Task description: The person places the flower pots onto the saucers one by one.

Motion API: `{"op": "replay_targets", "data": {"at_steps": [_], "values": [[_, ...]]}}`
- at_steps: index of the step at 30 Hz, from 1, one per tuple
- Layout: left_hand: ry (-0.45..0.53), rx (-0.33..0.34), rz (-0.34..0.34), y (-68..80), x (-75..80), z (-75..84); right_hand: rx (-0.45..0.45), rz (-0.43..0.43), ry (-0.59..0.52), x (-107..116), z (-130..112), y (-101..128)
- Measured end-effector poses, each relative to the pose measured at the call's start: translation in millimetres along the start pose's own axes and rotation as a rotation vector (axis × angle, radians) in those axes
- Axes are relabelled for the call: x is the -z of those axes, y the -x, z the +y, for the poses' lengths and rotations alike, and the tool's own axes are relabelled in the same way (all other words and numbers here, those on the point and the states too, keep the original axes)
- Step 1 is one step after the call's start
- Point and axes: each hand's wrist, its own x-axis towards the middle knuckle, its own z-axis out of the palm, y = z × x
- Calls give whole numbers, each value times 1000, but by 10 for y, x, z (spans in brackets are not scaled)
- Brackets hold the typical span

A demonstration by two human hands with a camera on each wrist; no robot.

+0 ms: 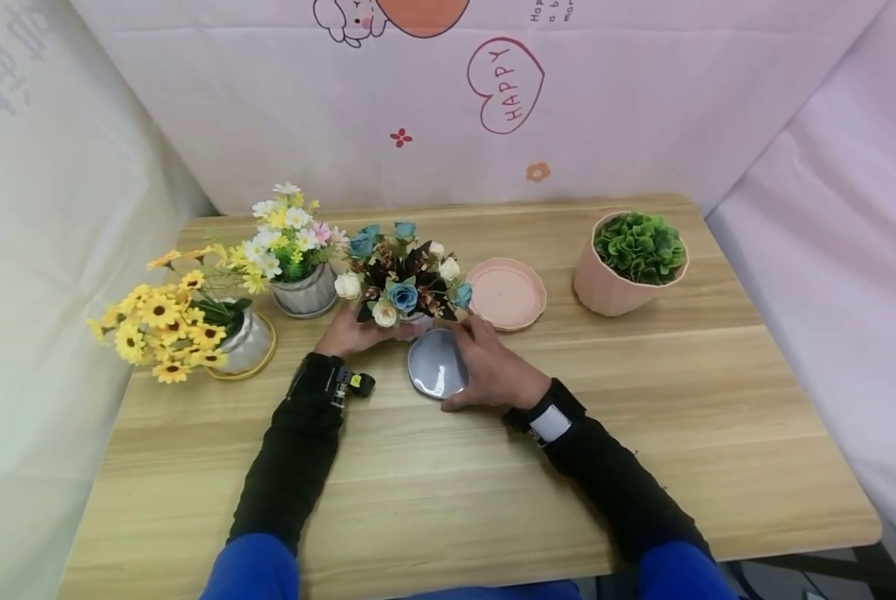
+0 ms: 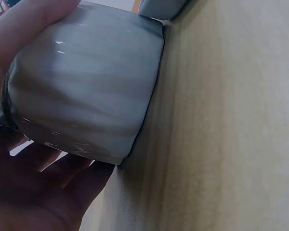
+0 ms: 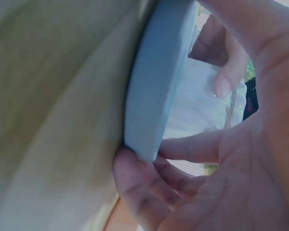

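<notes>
The grey ribbed ceramic pot [image 2: 86, 82] of blue and cream flowers is gripped by the left hand [image 1: 350, 333] on the wooden table [image 1: 643, 400]. The grey-blue saucer [image 1: 436, 364], tilted beside it, is grasped by the right hand [image 1: 493, 371]. The pot is judged not yet seated on the saucer.

The grey pot [image 1: 417, 320] with blue and cream flowers [image 1: 402, 275] stands upright just left of the pink saucer [image 1: 506, 293]. The grey saucer [image 1: 434, 367] lies flat directly before this pot, touching it.

The head view looks down across the table [image 1: 448, 492]; both wrist views sit close against it.
</notes>
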Motion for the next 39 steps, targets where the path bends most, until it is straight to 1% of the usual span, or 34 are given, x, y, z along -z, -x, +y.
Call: {"op": "replay_targets", "data": {"at_steps": [6,10,13,16,18,21,22,24,25,28,29,30,32,33,35,37,39], "values": [[-11,35,3,10,-12,11,19,-16,-52,53,78,23],[-2,30,2,12,-1,12,20,-33,-78,70,114,28],[3,24,4,9,7,0,4,-49,-96,75,125,25],[9,15,16,0,14,-51,-6,-54,-102,83,126,20],[9,-2,23,-8,20,-110,-12,-55,-102,92,124,17],[6,-64,43,-15,30,-203,-26,-63,-104,110,119,12],[-23,-117,48,-20,35,-230,-33,-68,-106,115,119,10],[-44,-219,56,-41,45,-262,-44,-75,-109,122,123,9],[-57,-281,63,-53,50,-269,-53,-79,-113,125,124,8],[-100,-435,83,-93,63,-263,-72,-85,-133,131,129,8],[-87,-445,79,-101,67,-247,-74,-85,-141,133,130,6],[-96,-448,82,-104,69,-234,-77,-84,-150,132,132,3],[-79,-393,56,-97,72,-193,-79,-82,-168,129,137,-4],[-112,-405,47,-98,71,-185,-77,-79,-174,126,141,-6],[-67,-235,-9,-73,64,-133,-79,-71,-181,117,143,-13],[-52,-177,-47,-68,49,-95,-84,-59,-176,109,140,-17],[-42,-126,-63,-63,27,-70,-84,-39,-161,99,138,-26]]}}
